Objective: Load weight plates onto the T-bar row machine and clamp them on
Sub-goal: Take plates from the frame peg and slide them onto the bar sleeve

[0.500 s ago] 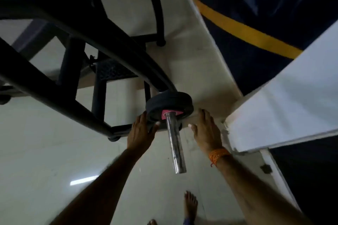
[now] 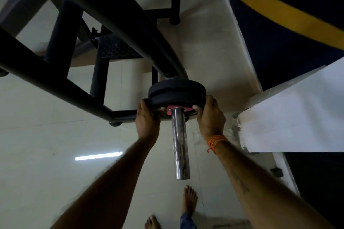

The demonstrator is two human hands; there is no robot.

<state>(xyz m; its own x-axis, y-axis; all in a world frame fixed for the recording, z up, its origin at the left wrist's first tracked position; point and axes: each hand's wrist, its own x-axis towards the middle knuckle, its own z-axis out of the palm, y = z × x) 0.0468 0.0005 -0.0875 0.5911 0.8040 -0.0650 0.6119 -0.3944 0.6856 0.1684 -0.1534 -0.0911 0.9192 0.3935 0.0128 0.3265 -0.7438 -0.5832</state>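
Observation:
A black weight plate [image 2: 176, 96] with a pink centre label sits far up the chrome sleeve [image 2: 180, 143] of the black T-bar row machine [image 2: 119, 29]. A second black disc lies stacked right behind it. My left hand [image 2: 147, 117] grips the plate's left edge, thumb over its face. My right hand [image 2: 211, 115], an orange thread band at the wrist, grips the right edge the same way. Most of the sleeve below the plate is bare.
The machine's dark frame bars [image 2: 37, 69] cross the upper left over a pale tiled floor. A white wall ledge [image 2: 290, 117] juts in at the right, beside a dark blue wall with a yellow stripe [image 2: 279, 11]. My bare feet [image 2: 189, 201] stand below the sleeve's end.
Both hands were flat beside the plate with fingers stretched; now they have closed onto its two edges. The view has come closer to the plate.

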